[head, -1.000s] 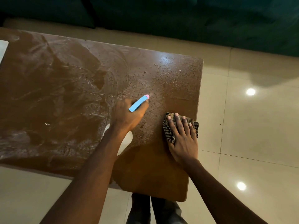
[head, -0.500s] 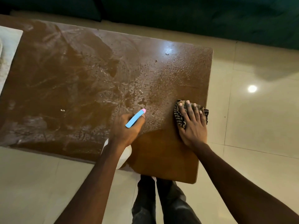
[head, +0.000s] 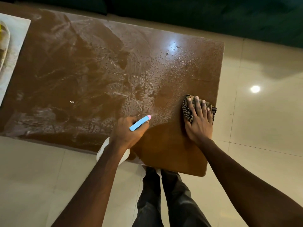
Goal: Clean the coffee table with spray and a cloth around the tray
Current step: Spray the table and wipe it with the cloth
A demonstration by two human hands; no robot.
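The brown coffee table (head: pixel 91 71) is wet, with droplets and wipe streaks across most of its top. My left hand (head: pixel 129 133) grips a white spray bottle (head: pixel 105 151) with a blue and pink head (head: pixel 140 123), nozzle aimed over the table's near right part. My right hand (head: pixel 199 122) lies flat, fingers straight, pressing a striped brown cloth (head: pixel 188 110) onto the table close to its right edge. The pale tray (head: pixel 18 45) shows at the far left edge.
A woven item (head: pixel 4 45) lies on the tray. Beige glossy floor tiles (head: pixel 262 128) surround the table. A dark green sofa (head: pixel 213 17) runs along the far side. My legs (head: pixel 164 199) stand at the table's near right corner.
The view has shifted left, bringing the tray into sight. My left hand with the bottle has drawn back toward the near edge. My right hand stays flat on the cloth near the right edge.
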